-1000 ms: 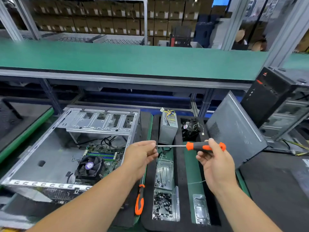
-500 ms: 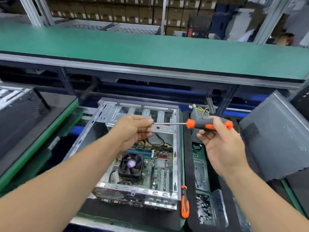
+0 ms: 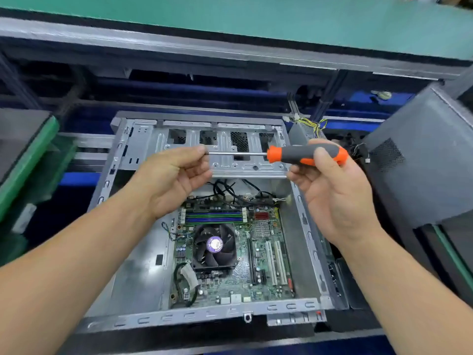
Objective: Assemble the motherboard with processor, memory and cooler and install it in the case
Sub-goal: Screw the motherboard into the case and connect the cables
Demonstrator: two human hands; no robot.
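Open grey steel computer case [image 3: 143, 272] lies flat, side panel off, near edge toward the viewer. Green motherboard [image 3: 258, 267] sits inside the case, on its floor toward the right wall. Black square cooler fan [image 3: 214, 245] with a purple hub sticker sits on the board's left half; blue and green memory slots [image 3: 213, 217] run just beyond the fan.

Both hands hover above the case, over its far half. Right hand [image 3: 332, 198] grips the orange-and-grey handle of a screwdriver [image 3: 304, 155], shaft held level and pointing left. Left hand [image 3: 171, 178] pinches the shaft's tip between thumb and fingertips; whether a screw is there, cannot tell.

Beyond the hands, the case's perforated metal drive cage [image 3: 225, 144]. Right of the case, a dark grey perforated panel [image 3: 419, 160] leans. Above and behind the case, a green-topped desk [image 3: 256, 19].
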